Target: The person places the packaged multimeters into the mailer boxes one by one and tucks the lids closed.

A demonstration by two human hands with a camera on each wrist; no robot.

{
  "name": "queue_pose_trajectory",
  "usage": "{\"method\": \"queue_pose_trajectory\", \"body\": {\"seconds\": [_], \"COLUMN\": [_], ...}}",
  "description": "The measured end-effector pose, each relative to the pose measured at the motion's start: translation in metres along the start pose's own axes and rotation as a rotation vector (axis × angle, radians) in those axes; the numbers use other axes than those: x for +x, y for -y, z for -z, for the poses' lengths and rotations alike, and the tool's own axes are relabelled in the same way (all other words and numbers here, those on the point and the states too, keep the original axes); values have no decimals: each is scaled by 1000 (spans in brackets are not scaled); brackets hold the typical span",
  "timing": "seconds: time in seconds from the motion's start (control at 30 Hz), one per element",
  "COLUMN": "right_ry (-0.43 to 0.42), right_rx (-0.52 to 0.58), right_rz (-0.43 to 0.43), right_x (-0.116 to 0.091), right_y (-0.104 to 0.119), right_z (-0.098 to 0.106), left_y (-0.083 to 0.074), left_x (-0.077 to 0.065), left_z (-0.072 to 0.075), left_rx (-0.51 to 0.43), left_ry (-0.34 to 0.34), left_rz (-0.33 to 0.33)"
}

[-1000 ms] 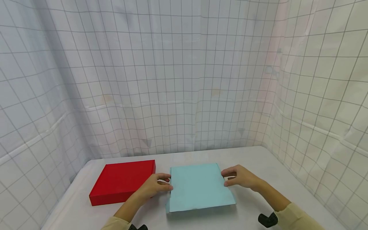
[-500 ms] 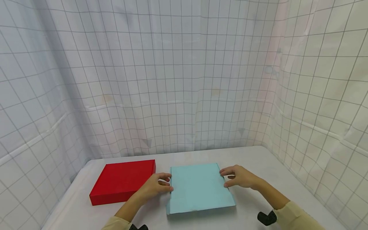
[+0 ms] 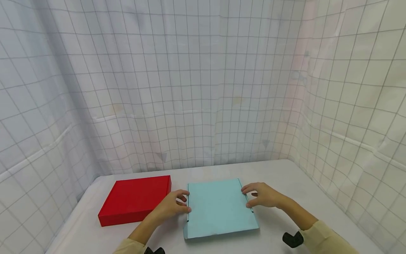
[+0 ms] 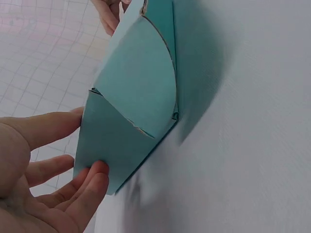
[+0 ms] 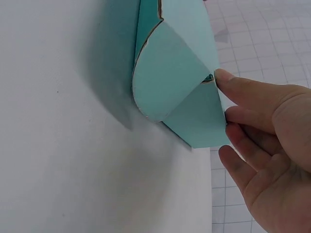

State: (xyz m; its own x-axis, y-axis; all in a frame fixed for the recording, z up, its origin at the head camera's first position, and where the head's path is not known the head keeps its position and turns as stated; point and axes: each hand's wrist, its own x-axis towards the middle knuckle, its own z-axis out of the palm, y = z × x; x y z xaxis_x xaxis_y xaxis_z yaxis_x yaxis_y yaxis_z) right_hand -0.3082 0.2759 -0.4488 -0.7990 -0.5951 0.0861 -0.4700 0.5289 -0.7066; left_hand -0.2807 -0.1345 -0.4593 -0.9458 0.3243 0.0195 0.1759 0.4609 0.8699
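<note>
A light blue cardboard box (image 3: 220, 208) lies in the middle of the table in the head view. Its lid is down over the back part, and the front end stands slightly raised. A rounded side flap (image 4: 138, 73) shows outside the wall in the left wrist view, and a matching flap (image 5: 167, 73) in the right wrist view. My left hand (image 3: 169, 205) touches the left side, thumb at the lid's edge, fingers against the wall. Opposite it, my right hand (image 3: 264, 195) touches the right side with thumb and fingertips. The box's inside is hidden.
A closed red box (image 3: 136, 199) lies to the left, just behind my left forearm. The white table (image 3: 266, 169) ends at a checked curtain (image 3: 196, 106) at the back and both sides.
The lid's front edge has sunk a little and come nearer. Dark slots now show at both side edges. My right fingers have shifted slightly left; both hands stay at the box's sides.
</note>
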Motion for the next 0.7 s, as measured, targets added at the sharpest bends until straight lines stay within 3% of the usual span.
{"method": "queue_pose_trajectory", "body": {"seconds": [0.23,0.43,0.57,0.7], "right_ry": [28,-8,-26,15], "right_rx": [-109,-312,-393,-380], "right_rz": [4,66,134,196], "right_x": [1,2,7,12], "right_y": [8,15,20,25], "right_z": [1,-4,-15,-27], "left_y": [-4,0,5,8], "left_x": [-1,-2,-6,-12], "left_z": [0,-3,-7,-11], "left_rx": [3,-19,61,166], "left_ry": [5,2,-35,-83], "left_rz": [65,51,32,17]}}
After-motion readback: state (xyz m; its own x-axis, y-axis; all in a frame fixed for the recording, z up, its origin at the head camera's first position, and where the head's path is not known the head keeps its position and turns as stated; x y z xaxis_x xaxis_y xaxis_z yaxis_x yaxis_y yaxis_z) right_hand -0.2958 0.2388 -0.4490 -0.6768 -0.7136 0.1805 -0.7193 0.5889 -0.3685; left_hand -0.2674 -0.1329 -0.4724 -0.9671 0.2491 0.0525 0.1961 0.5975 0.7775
